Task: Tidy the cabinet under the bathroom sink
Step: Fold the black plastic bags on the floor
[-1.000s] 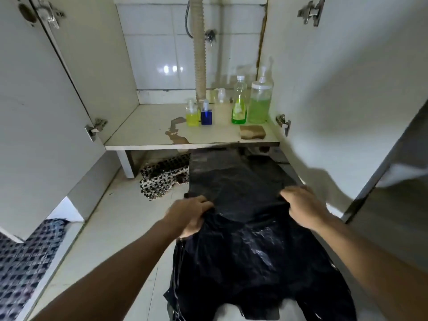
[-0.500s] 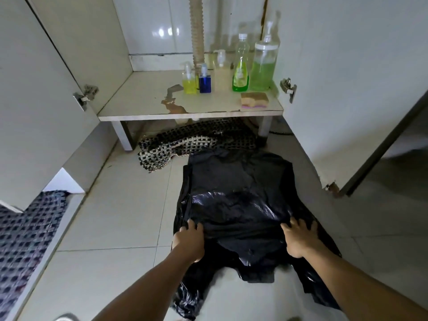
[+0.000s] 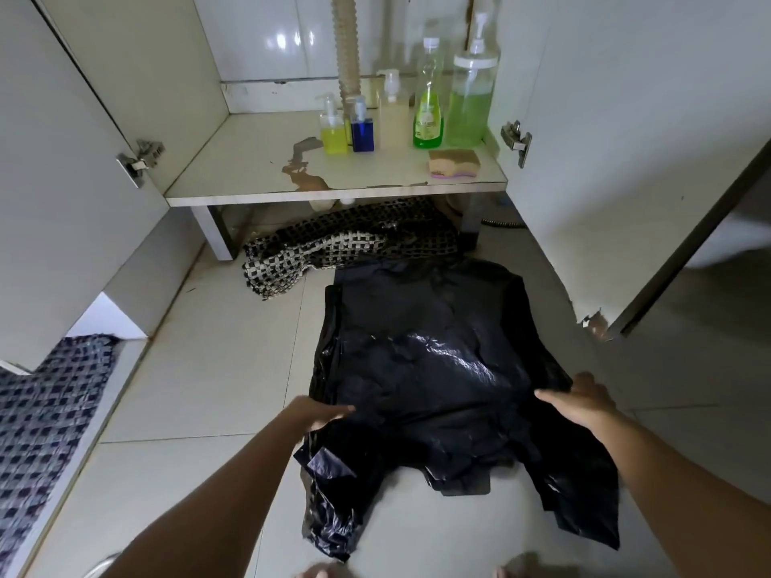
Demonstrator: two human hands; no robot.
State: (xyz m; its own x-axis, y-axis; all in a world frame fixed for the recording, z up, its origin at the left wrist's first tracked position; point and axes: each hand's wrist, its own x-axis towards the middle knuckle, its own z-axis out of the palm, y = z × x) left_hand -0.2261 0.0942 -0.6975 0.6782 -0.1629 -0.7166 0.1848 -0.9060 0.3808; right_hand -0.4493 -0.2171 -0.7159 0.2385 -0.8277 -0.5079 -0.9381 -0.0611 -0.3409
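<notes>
My hands are both flat and loose on the black plastic bag (image 3: 438, 385) spread on the floor tiles (image 3: 200, 369): left hand (image 3: 311, 415) on its left edge, right hand (image 3: 584, 400) on its right edge, neither gripping. I'd judge the bag feather-light, limp and slick, prone to sliding and crumpling, so pinching a folded edge or corner should work best. Beyond it lies a checkered mat (image 3: 333, 248), then the cabinet shelf (image 3: 333, 189) with a sponge (image 3: 454, 162) and soap bottles (image 3: 427, 118).
</notes>
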